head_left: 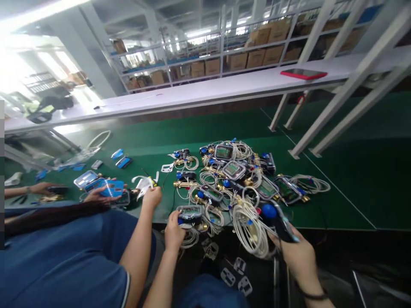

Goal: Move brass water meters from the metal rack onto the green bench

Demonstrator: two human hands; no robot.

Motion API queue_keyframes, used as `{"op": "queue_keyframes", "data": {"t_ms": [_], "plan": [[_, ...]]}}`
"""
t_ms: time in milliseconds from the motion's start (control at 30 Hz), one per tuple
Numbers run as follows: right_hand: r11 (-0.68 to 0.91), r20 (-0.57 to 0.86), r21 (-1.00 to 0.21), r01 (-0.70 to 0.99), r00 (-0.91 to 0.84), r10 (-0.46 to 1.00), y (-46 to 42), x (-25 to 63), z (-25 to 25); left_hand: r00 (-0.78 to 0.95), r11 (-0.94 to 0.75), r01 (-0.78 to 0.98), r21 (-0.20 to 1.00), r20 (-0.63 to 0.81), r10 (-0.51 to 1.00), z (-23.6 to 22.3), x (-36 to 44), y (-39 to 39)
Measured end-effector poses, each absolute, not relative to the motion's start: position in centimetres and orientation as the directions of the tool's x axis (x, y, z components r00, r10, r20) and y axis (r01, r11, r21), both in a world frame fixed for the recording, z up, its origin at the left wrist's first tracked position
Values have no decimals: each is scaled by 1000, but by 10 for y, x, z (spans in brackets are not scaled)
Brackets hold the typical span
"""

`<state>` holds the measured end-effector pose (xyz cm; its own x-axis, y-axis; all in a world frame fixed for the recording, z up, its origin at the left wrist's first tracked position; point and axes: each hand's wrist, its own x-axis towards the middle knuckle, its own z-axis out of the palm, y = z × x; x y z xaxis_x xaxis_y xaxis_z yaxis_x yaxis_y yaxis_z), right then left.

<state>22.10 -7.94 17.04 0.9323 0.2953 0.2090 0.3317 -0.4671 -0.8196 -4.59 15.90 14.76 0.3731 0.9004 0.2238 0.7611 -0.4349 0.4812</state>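
Head view, nearest first: the person's left hand (174,233) is wrapped around a grey meter unit (190,213) at the near edge of the table, fingers curled over its blue fitting and a loop of white cable. Their right hand (297,252) is closed on a dark meter body (280,222) with a blue cap, lifted slightly at the near right of the heap, its coiled white cable (248,229) hanging beside it. Small white brackets (236,273) lie in the person's lap below the table edge.

To the near left sits a co-worker in a blue shirt (73,256); one hand (152,196) pinches a white tag, another (99,193) holds blue cards.

On the green table surface (337,184) just beyond the hands spreads a pile of meters (237,179) — grey display housings, brass fittings and tangled white cables all touching. Loose blue and white parts (122,161) lie further left.

Farther off, a long white shelf (208,92) runs across the room on slanted white legs, with a red-edged tablet (303,74) on it at the right. At the far end stand metal racks (224,51) filled with cardboard boxes — bright light floods in at the far left.
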Motion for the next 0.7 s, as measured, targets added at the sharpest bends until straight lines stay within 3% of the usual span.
{"op": "queue_keyframes", "data": {"t_ms": [167, 367, 567, 700], "plan": [[-452, 362, -672, 586, 793, 491, 82, 253, 217, 340, -363, 841, 402, 130, 932, 143, -33, 210], [-274, 383, -542, 794, 524, 760, 208, 246, 195, 342, -362, 890, 279, 119, 932, 135, -24, 244], [-136, 399, -563, 815, 412, 819, 216, 240, 160, 299, -333, 932, 142, 217, 929, 150, -7, 274], [-190, 433, -566, 802, 486, 759, 148, 240, 145, 278, -316, 940, 125, 254, 926, 169, 10, 275]]}}
